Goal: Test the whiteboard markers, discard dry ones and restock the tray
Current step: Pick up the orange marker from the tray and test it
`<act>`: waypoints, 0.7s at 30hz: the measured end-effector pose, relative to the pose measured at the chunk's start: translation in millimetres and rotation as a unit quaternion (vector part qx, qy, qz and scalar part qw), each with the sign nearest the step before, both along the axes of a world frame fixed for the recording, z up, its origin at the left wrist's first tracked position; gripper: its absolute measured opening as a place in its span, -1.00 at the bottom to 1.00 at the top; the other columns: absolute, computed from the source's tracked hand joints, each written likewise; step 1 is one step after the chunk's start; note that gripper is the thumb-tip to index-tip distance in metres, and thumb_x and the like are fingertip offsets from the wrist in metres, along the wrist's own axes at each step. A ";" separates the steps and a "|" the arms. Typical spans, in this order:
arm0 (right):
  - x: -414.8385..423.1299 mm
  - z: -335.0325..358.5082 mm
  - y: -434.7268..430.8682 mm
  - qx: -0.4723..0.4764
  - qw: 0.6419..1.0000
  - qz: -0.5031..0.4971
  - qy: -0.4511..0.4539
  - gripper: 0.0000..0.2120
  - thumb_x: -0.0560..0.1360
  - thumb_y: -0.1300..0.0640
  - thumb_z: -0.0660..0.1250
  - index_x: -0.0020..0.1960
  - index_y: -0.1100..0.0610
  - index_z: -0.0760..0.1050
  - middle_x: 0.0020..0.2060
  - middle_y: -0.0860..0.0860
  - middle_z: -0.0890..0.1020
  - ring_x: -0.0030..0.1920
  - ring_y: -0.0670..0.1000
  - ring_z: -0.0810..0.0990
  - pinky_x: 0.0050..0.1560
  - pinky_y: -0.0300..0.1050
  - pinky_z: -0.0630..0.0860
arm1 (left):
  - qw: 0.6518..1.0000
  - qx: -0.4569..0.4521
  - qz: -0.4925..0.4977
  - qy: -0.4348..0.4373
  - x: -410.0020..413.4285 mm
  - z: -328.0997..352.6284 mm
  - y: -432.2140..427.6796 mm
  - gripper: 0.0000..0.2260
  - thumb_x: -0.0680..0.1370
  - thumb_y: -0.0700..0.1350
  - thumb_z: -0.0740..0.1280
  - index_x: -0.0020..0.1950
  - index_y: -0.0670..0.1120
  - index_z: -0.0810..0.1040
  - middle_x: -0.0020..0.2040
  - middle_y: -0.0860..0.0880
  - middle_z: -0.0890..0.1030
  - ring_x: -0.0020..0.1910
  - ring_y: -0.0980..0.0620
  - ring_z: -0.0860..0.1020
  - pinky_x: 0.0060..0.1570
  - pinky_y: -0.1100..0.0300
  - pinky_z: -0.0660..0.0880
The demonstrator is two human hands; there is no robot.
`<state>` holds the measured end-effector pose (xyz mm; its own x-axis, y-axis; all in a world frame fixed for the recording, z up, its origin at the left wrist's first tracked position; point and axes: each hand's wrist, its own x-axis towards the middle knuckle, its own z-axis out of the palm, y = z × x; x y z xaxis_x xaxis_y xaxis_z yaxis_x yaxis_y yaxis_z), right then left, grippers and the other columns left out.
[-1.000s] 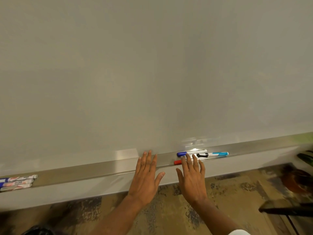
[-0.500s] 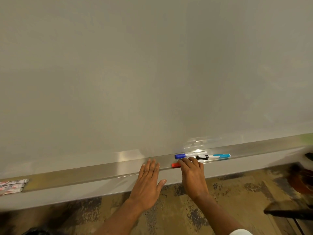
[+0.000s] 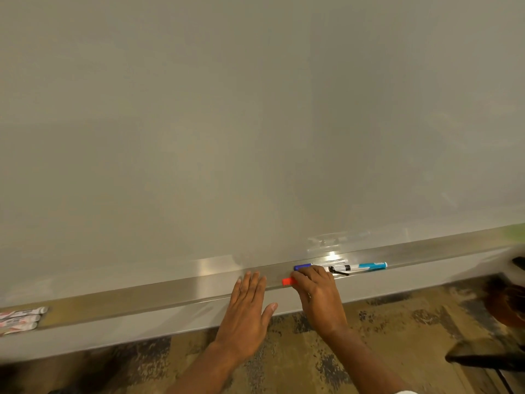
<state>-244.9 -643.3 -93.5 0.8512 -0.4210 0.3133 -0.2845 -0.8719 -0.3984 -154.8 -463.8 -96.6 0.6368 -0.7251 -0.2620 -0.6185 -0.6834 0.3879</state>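
Observation:
A blank whiteboard (image 3: 255, 123) fills the view, with a long metal tray (image 3: 170, 291) along its lower edge. Several markers lie together in the tray: a red-capped marker (image 3: 287, 281), a blue-capped marker (image 3: 301, 267), a black-capped marker (image 3: 339, 269) and a teal marker (image 3: 372, 265). My right hand (image 3: 318, 297) curls its fingers over the red-capped marker, hiding its barrel. My left hand (image 3: 245, 305) lies flat with straight fingers, fingertips over the tray's front edge, holding nothing.
Three more markers (image 3: 20, 319) lie at the far left end of the tray. Patterned carpet (image 3: 397, 336) is below. A dark chair part (image 3: 485, 359) and a brown round object (image 3: 508, 302) sit at the right edge.
My right hand moved forward onto the markers and curled its fingers over the red-capped one. My left hand edged forward to the tray's front edge, still flat.

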 end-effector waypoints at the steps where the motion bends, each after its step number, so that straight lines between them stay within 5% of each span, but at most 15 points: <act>1: 1.5 3.1 3.8 0.001 1.000 0.002 -0.013 -0.76 0.46 0.11 0.46 0.13 0.03 0.62 0.03 -0.04 0.65 0.07 0.02 0.54 0.05 -0.05 0.55 | 1.000 -0.023 0.008 -0.002 -0.1 4.5 0.2 -0.30 0.59 0.36 -0.25 0.67 0.09 -0.20 0.66 0.11 -0.29 0.60 0.13 -0.38 0.61 0.08 -0.24; 6: 11.4 25.5 27.5 0.029 0.997 0.004 -0.076 -0.79 0.51 0.11 0.41 0.14 0.05 0.62 0.02 -0.06 0.64 0.08 -0.03 0.50 0.06 -0.09 0.50 | 0.989 -0.140 0.054 0.002 0.4 43.5 0.8 -0.47 0.68 0.25 -0.05 0.63 0.19 -0.07 0.60 0.29 -0.13 0.59 0.30 -0.26 0.45 0.44 -0.31; 10: 19.1 51.6 47.7 0.086 0.990 0.006 -0.108 -0.77 0.54 0.06 0.36 0.19 0.00 0.61 0.06 -0.12 0.62 0.12 -0.10 0.49 0.12 -0.11 0.49 | 0.963 -0.240 0.107 0.066 2.5 75.7 6.4 -0.52 0.68 0.20 0.12 0.60 0.18 0.23 0.56 0.32 0.12 0.59 0.32 0.01 0.44 0.48 -0.02; 13: 26.0 82.0 65.4 0.180 0.975 0.015 -0.126 -0.72 0.56 -0.01 0.30 0.26 -0.07 0.57 0.08 -0.20 0.60 0.15 -0.15 0.48 0.15 -0.21 0.48 | 0.909 -0.340 0.156 0.184 6.7 107.2 12.0 -0.64 0.66 0.10 0.25 0.47 0.18 0.44 0.44 0.25 0.47 0.46 0.28 0.39 0.33 0.50 0.28; 17: 37.6 139.1 92.4 0.328 0.929 0.045 -0.165 -0.70 0.56 0.00 0.33 0.29 -0.13 0.54 0.04 -0.27 0.61 0.15 -0.09 0.54 0.13 -0.25 0.51 | 0.828 -0.427 0.207 0.298 18.0 163.2 26.7 -0.73 0.65 -0.01 0.31 0.34 0.16 0.56 0.26 0.19 0.65 0.30 0.23 0.56 0.28 0.37 0.46; 21: 47.6 202.7 119.9 0.439 0.875 0.082 -0.188 -0.71 0.57 0.11 0.37 0.27 -0.07 0.57 0.01 -0.15 0.68 0.06 -0.03 0.62 0.07 -0.16 0.56 | 0.791 -0.462 0.190 0.353 31.8 222.6 52.1 -0.72 0.64 -0.02 0.33 0.34 -0.01 0.63 0.25 0.02 0.68 0.31 0.03 0.60 0.38 0.08 0.45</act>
